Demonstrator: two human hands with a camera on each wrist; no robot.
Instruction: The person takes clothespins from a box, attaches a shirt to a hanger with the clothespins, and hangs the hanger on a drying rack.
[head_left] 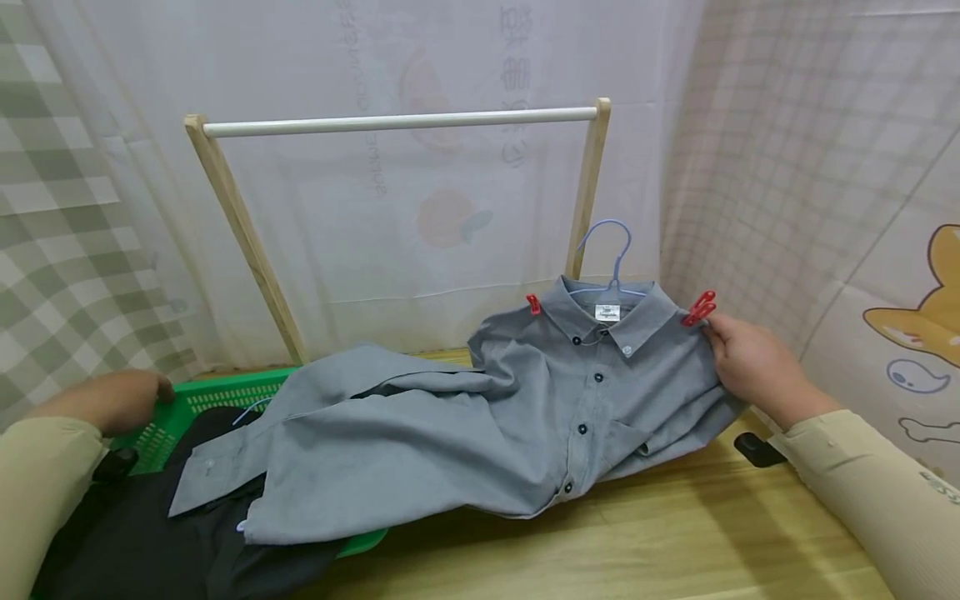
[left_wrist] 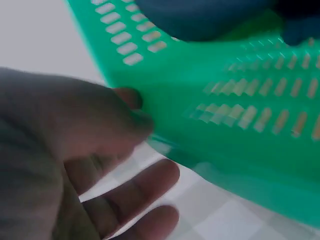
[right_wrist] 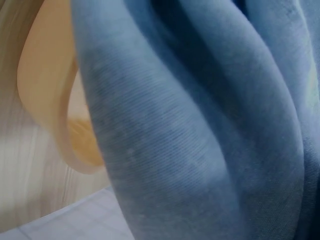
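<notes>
A grey button-up shirt (head_left: 420,450) spreads across the head view, its collar on a light blue hanger (head_left: 617,267). Red clothespins (head_left: 699,308) sit at both shoulders. My right hand (head_left: 761,367) pinches the shirt's shoulder at the right, just below one clothespin. Close grey folds (right_wrist: 175,130) fill most of the right wrist view, where that hand is out of sight. At the left, my left hand (head_left: 112,400) grips the rim of a green basket (head_left: 240,379). The left wrist view shows thumb and forefinger at the basket wall (left_wrist: 165,100). The shirt's lower part lies over the basket.
Dark clothing (head_left: 172,542) lies in the basket, with part of another blue hanger (head_left: 251,410) showing. Behind stands a wooden rack with a white bar (head_left: 397,122). A wood-grain table (head_left: 660,533) is underneath, with curtains around it.
</notes>
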